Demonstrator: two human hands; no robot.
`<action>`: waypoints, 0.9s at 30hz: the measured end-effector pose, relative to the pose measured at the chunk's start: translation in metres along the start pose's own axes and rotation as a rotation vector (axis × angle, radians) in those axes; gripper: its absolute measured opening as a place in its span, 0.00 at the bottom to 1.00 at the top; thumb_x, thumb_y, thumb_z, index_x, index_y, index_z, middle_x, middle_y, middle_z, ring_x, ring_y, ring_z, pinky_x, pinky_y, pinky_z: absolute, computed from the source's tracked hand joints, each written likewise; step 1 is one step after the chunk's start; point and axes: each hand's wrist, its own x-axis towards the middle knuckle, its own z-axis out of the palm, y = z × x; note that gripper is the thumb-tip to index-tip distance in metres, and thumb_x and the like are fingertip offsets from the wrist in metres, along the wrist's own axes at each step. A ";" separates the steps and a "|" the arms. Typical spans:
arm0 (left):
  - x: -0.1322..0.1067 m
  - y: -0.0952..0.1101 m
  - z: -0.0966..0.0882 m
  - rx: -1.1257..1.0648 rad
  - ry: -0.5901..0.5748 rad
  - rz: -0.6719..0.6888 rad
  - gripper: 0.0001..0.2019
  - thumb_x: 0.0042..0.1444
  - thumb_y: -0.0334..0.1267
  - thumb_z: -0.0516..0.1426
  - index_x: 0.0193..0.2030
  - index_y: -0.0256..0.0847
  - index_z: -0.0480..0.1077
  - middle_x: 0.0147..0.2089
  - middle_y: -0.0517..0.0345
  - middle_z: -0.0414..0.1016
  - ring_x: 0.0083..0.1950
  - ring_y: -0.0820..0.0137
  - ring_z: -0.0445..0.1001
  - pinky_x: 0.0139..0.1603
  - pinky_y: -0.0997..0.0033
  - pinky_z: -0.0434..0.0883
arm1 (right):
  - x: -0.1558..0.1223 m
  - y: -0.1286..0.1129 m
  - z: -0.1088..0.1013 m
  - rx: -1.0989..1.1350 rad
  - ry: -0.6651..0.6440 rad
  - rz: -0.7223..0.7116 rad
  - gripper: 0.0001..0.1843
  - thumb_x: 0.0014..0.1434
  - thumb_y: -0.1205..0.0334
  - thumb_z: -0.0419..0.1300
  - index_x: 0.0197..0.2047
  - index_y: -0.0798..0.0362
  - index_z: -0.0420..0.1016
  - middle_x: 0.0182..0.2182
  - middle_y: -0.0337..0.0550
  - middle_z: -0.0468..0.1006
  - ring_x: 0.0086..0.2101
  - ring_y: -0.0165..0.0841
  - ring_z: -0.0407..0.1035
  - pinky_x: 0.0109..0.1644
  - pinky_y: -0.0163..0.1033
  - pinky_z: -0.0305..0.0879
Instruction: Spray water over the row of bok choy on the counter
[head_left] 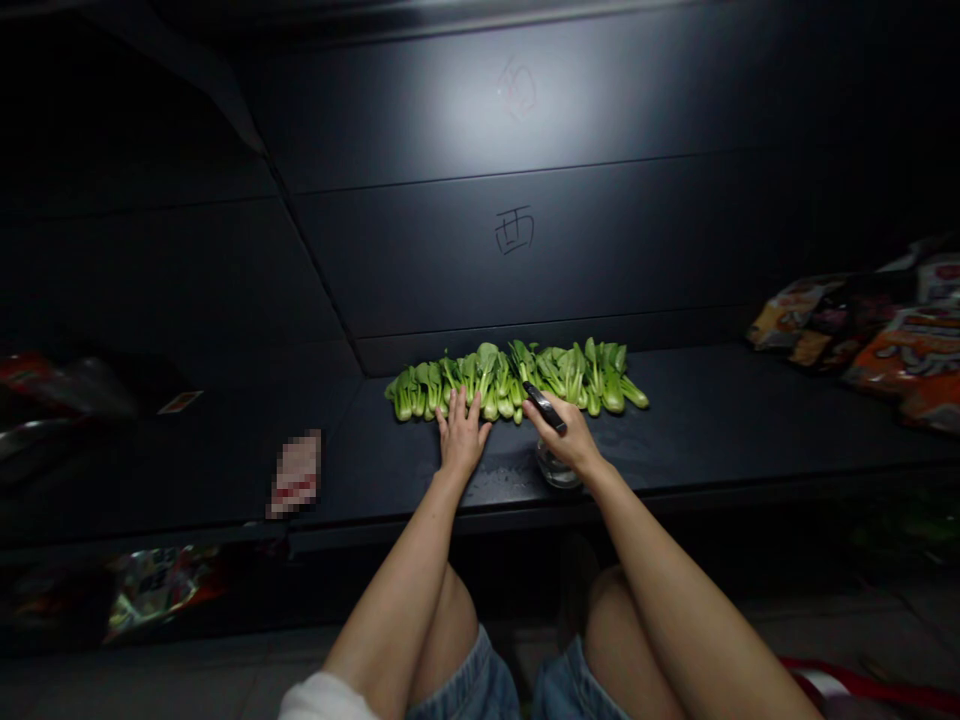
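A row of green bok choy (570, 366) lies side by side along the dark shelf (675, 430), leaves toward the back panel and pale stem ends toward me. With fingers spread, my left hand (462, 435) rests at the stem ends left of the row's middle. My right hand (574, 437) is wrapped round the black head of a spray bottle (559, 468), whose clear body shows below the hand at the shelf's front. The nozzle points toward the bok choy. Small wet marks dot the shelf between my hands.
Colourful snack bags (911, 355) are piled at the right end of the shelf. A small card (181, 402) and a pixelated patch lie to the left. Shiny packets (150, 590) sit lower left. Handwritten marks (514, 230) show on the back panel.
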 end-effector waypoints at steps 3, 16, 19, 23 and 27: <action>0.001 0.001 0.000 -0.001 -0.006 -0.002 0.30 0.62 0.42 0.54 0.70 0.41 0.54 0.75 0.43 0.47 0.75 0.53 0.43 0.71 0.39 0.47 | 0.000 -0.001 -0.001 0.015 -0.002 0.013 0.20 0.63 0.44 0.52 0.29 0.51 0.68 0.25 0.41 0.73 0.28 0.34 0.68 0.33 0.35 0.59; 0.001 0.000 0.000 0.001 0.010 0.004 0.30 0.62 0.41 0.55 0.70 0.42 0.55 0.74 0.41 0.48 0.75 0.53 0.45 0.70 0.39 0.48 | -0.003 0.002 -0.013 -0.027 0.049 0.044 0.20 0.63 0.44 0.52 0.30 0.51 0.69 0.26 0.41 0.75 0.28 0.34 0.69 0.32 0.35 0.60; 0.001 0.000 -0.001 -0.004 0.011 0.008 0.30 0.62 0.41 0.55 0.70 0.40 0.55 0.74 0.41 0.48 0.75 0.53 0.45 0.70 0.39 0.48 | -0.003 0.003 -0.020 -0.066 0.092 0.065 0.21 0.63 0.44 0.51 0.27 0.50 0.67 0.25 0.42 0.74 0.27 0.34 0.68 0.31 0.35 0.58; 0.001 0.000 0.000 -0.011 0.010 0.011 0.30 0.62 0.41 0.55 0.70 0.40 0.55 0.74 0.41 0.48 0.75 0.52 0.45 0.70 0.38 0.48 | -0.005 0.007 -0.026 -0.093 0.110 0.117 0.21 0.61 0.43 0.51 0.27 0.50 0.67 0.24 0.41 0.73 0.26 0.34 0.67 0.30 0.36 0.57; 0.001 -0.001 0.002 -0.011 0.021 0.014 0.30 0.62 0.41 0.55 0.70 0.40 0.55 0.74 0.41 0.49 0.75 0.52 0.46 0.70 0.38 0.48 | -0.006 0.009 -0.027 -0.089 0.132 0.128 0.20 0.61 0.43 0.51 0.29 0.50 0.68 0.25 0.42 0.74 0.27 0.34 0.68 0.31 0.36 0.58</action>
